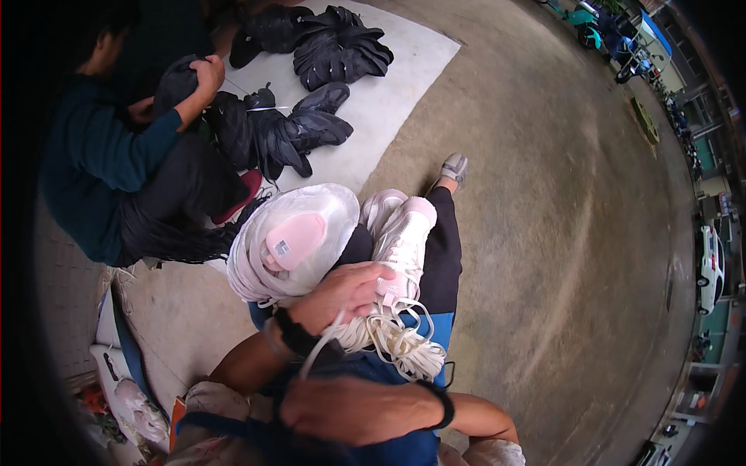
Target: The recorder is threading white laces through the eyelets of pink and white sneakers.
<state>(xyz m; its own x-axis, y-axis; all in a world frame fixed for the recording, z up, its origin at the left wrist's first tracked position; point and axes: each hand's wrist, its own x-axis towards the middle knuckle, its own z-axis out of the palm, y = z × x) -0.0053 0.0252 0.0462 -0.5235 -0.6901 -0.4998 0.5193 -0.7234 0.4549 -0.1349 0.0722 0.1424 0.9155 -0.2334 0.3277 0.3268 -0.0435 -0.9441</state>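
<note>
A white and pink shoe upper (402, 245) lies along my lap with a pale lace threaded through it. My left hand (346, 293), with a black watch at the wrist, is closed at the upper's pink tongue end; its fingertips are partly hidden. Below it my right hand (342, 408) is blurred by motion, closed, near my body. A white shoelace (320, 346) runs from beside my left hand down to the right one. A thick bundle of white laces (408, 342) rests on my lap. Left of my hands sits a stack of white uppers (291, 233) with a pink tongue on top.
At the upper left another person (116, 155) sits, handling a dark shoe upper. Bundles of black uppers (291, 128) lie on a white sheet (412, 46). Concrete floor (544, 233) stretches to the right, with parked scooters (622, 46) and a white car (709, 260) far off.
</note>
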